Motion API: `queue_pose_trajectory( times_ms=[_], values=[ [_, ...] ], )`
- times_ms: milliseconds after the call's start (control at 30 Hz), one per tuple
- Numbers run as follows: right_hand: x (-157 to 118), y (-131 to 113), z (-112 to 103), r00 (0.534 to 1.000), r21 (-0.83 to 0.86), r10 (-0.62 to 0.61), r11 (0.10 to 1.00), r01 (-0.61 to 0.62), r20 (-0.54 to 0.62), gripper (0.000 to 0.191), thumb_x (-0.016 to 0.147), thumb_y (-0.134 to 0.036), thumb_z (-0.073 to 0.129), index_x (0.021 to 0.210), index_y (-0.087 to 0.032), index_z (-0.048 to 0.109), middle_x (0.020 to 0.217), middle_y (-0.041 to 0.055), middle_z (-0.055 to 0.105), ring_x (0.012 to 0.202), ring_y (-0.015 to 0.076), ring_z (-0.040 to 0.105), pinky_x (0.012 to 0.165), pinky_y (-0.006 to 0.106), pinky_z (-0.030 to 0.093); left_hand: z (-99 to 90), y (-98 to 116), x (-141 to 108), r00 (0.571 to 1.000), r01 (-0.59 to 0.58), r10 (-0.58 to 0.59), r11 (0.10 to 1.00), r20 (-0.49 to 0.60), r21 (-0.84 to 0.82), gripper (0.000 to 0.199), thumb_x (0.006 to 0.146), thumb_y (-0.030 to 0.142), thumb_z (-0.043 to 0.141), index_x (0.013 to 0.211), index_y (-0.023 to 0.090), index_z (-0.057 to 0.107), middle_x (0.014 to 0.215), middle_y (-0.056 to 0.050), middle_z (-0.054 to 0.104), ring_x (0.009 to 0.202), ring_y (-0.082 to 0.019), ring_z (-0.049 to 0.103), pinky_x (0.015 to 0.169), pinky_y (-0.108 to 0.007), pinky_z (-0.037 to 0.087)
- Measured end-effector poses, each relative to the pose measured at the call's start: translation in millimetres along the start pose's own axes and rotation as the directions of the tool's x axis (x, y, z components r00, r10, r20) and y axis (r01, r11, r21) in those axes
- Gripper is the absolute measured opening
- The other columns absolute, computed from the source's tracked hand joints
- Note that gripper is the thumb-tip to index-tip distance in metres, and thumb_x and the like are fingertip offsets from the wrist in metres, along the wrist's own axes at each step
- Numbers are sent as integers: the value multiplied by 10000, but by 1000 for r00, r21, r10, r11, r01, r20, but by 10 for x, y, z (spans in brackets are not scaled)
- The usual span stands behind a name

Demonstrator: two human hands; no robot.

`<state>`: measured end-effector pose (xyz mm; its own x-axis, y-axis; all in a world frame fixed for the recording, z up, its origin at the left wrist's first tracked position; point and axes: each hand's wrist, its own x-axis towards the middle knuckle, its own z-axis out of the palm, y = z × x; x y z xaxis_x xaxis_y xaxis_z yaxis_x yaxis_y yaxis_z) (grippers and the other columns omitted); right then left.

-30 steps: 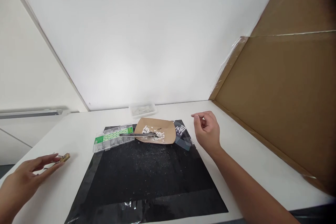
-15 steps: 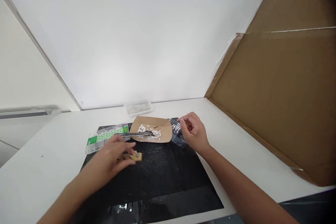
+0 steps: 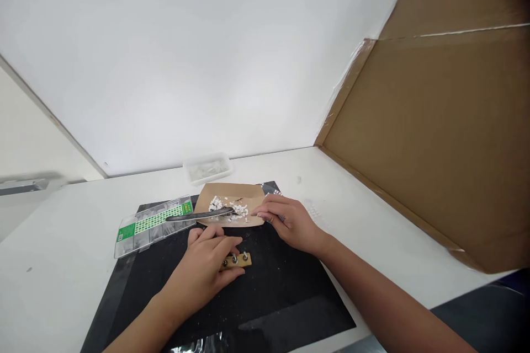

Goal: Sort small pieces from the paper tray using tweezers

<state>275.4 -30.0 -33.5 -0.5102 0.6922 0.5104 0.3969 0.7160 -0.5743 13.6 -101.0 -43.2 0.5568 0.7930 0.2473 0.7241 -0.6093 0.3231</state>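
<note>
My left hand (image 3: 207, 267) grips a small wooden block (image 3: 248, 261) low over the black mat (image 3: 281, 292). Several round metal fittings with pale tips stand along the block's top; the fingers cover its left part. By the right end of a brown paper tray (image 3: 253, 192), my right hand (image 3: 293, 224) has thumb and fingers pinched together. Whatever lies between those fingertips is too small to make out. Small white pieces (image 3: 216, 203) are scattered in the tray. Dark tweezers (image 3: 199, 215) rest across its left edge, tips among the pieces.
Left of the tray lies a clear compartment box (image 3: 141, 234) with a green-and-white label. A white plastic tub (image 3: 207, 170) sits behind, near the wall. Several white bits (image 3: 276, 192) lie on the mat's back right corner. A tall cardboard panel (image 3: 430, 138) borders the right side.
My left hand has moved right and slightly down with the wooden block. My right hand has come left from the white bits to the tray's right end. The view has shifted slightly.
</note>
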Motion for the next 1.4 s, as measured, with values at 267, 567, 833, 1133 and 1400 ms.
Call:
queue_pose_trajectory(
  times_ms=[267,567,833,1133,1400],
  values=[
    [-5,-131,98,990,-59,35,998,-27,138,200,1028,-367,602,941,-243,734,900,9,745,821,160,683,730,281,521,-8,-18,-55,997,-31,29,999,-69,-26,488,888,472,760,1285,241,594,1065,-92,742,1125,-338,574,867,-464,393],
    [-31,-298,100,963,-5,-11,1000,13,269,180,963,-396,678,1093,-284,732,885,1,727,685,140,619,651,283,502,-67,-61,-38,997,-74,73,996,-32,-40,322,903,442,735,1128,227,652,959,-88,723,1060,-320,538,785,-433,381],
    [-51,-384,197,963,-43,-15,999,28,267,372,898,-435,741,1244,-307,691,948,6,751,783,163,669,696,286,514,-207,-134,-41,996,-92,92,996,7,-12,308,886,462,737,1052,222,639,944,-75,698,1129,-345,508,864,-479,362],
    [-94,-375,371,970,-22,8,1000,-2,244,451,884,-293,746,1312,-320,606,1063,-25,770,699,123,643,724,280,537,-308,-298,-36,989,-121,126,990,72,-75,374,812,505,799,1041,239,669,994,-64,711,1181,-341,504,976,-488,378],
    [-107,-347,440,961,-24,43,999,-38,274,382,923,-270,724,1285,-304,607,958,-45,779,687,116,649,690,257,511,-326,-343,-30,989,-90,102,990,104,-113,301,780,448,831,953,247,690,910,-40,721,1144,-326,519,963,-476,361]
  ],
)
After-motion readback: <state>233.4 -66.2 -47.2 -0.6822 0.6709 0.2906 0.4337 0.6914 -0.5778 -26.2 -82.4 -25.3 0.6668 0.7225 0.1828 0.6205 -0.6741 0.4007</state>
